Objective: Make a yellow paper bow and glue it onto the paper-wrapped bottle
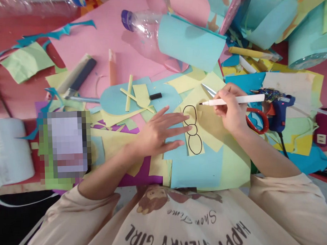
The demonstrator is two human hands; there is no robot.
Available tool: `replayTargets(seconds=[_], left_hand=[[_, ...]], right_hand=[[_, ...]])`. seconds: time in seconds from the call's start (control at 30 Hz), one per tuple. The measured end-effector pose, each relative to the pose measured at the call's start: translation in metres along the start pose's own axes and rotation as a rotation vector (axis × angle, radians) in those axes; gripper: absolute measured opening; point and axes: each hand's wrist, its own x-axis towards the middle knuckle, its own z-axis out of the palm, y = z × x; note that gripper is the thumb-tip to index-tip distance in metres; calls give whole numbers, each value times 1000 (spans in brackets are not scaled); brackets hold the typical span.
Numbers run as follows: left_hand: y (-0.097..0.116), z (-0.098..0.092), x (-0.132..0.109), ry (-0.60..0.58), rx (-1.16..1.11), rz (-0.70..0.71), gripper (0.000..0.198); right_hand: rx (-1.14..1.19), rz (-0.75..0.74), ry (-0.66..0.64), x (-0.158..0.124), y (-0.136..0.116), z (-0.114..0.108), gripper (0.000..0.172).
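Observation:
My right hand (232, 107) grips a white marker (247, 99), its dark tip uncovered and pointing left, just off the paper. Beneath my hands lies a narrow yellow paper strip (191, 150) that bears a black outline of two larger ovals joined by a small one. My left hand (163, 131) is laid flat with fingers spread, and two fingertips touch the strip by the drawing. A black marker cap (155, 96) rests beyond my left fingers. Red-handled scissors (262, 121) lie partly hidden under my right hand, blades showing past it.
A glue gun (278, 109) lies at right. Behind is a plastic bottle (146, 24) wrapped in blue paper. A utility knife (81, 77), an orange stick (112, 67) and paper scraps spread at left, near a blurred-out rectangular object (67, 143) and a white device (11, 151).

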Motion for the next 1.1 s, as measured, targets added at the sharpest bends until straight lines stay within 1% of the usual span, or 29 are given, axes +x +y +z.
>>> replayTargets(seconds=[0.07, 0.13, 0.17, 0.23, 0.27, 0.33, 0.4, 0.43, 0.5, 0.53, 0.57, 0.6, 0.67, 0.73, 0.83, 0.93, 1.1], left_hand=[[-5, -4, 2, 145, 34, -63, 25], [-14, -8, 3, 303, 169, -172, 20], [-19, -10, 3, 332, 250, -249, 22], [-30, -13, 2, 307, 342, -416, 31], [-35, -14, 1, 302, 350, -477, 31], [-40, -16, 0, 295, 329, -531, 22], [-40, -17, 1, 335, 342, -518, 14], [-38, -18, 3, 360, 345, -491, 12], [-30, -22, 9, 387, 287, -434, 11], [-25, -23, 13, 359, 199, -406, 11], [-19, -25, 18, 339, 102, -412, 12], [-14, -26, 22, 371, 35, -435, 12], [-4, -27, 31, 358, -95, -506, 11], [2, -25, 38, 376, -214, -570, 12], [4, -18, 41, 405, -360, -591, 14], [2, -12, 39, 422, -455, -561, 17], [-1, -5, 35, 387, -435, -478, 21]], right_hand=[[24, 13, -15, 2, 0, 1, 28], [24, 20, -30, 3, 0, 1, 24], [26, 19, -42, 3, 0, 1, 23], [51, 24, -69, 4, -1, 1, 23], [75, 44, -87, 5, -2, 1, 24], [123, 111, -127, 6, -3, 1, 29], [148, 182, -158, 7, -4, 0, 35], [155, 209, -167, 7, -5, 0, 35], [177, 237, -176, 8, -5, 0, 29], [199, 245, -181, 8, -5, 0, 24], [224, 252, -188, 8, -6, 0, 20], [246, 253, -191, 8, -6, 0, 17], [264, 255, -198, 7, -7, 1, 15], [257, 254, -193, 6, -8, 2, 14], [204, 252, -188, 6, -9, 2, 15], [141, 235, -202, 5, -8, 1, 18], [152, 197, -292, 1, -6, 1, 15]])
